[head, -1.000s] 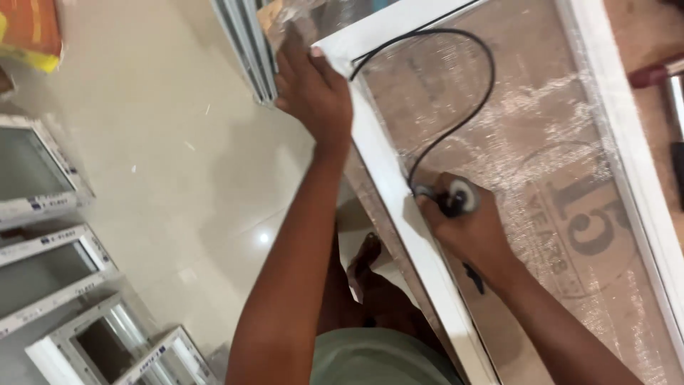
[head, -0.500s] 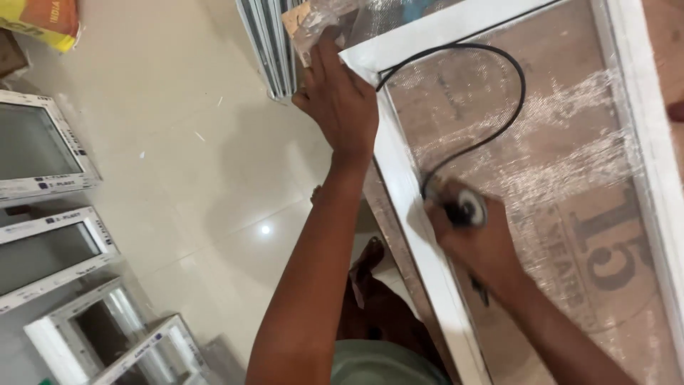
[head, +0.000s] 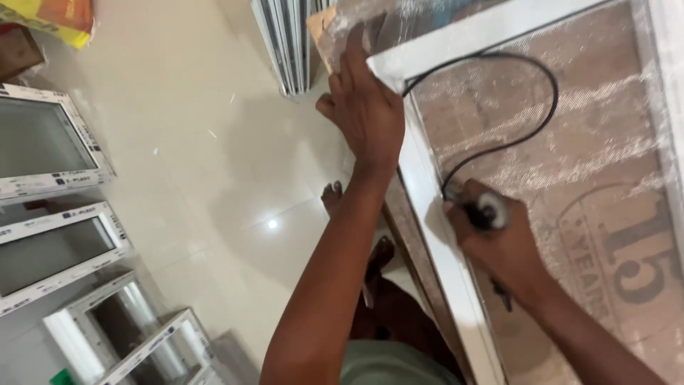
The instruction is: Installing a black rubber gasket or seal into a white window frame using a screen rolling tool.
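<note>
Overhead, looking down past both forearms. White window frame point(head: 434, 207) lies flat on a brown tabletop point(head: 570, 142) covered with a clear scuffed film; the frame's corner sits near the tabletop's upper left corner.

Left hand point(head: 363, 114) rests palm down on that frame corner, fingers point(head: 354, 50) spread and flat, gripping nothing, pressing on the white rail and the tabletop edge.

Right hand point(head: 491, 242) is clenched around a small roller tool point(head: 488, 212), its rounded grey-and-black head showing above the knuckles and a dark handle end poking out below the wrist. Tool head sits just beside the inner edge of the frame's long left rail, roughly midway along the visible length.

Black rubber cord point(head: 527, 135) runs from the tool head, loops up and right across the tabletop inside the frame, then curves back along the top rail toward the corner under the left hand. Whether the cord is seated in the rail groove, cannot tell.

Below the tabletop edge: pale tiled floor point(head: 185, 164), the person's bare foot point(head: 333, 198) on it. Several white-framed window units point(head: 50, 142) lie on the floor at left. A stack of white profiles point(head: 285, 43) leans near the tabletop corner. Yellow sack point(head: 50, 18) at top left.
</note>
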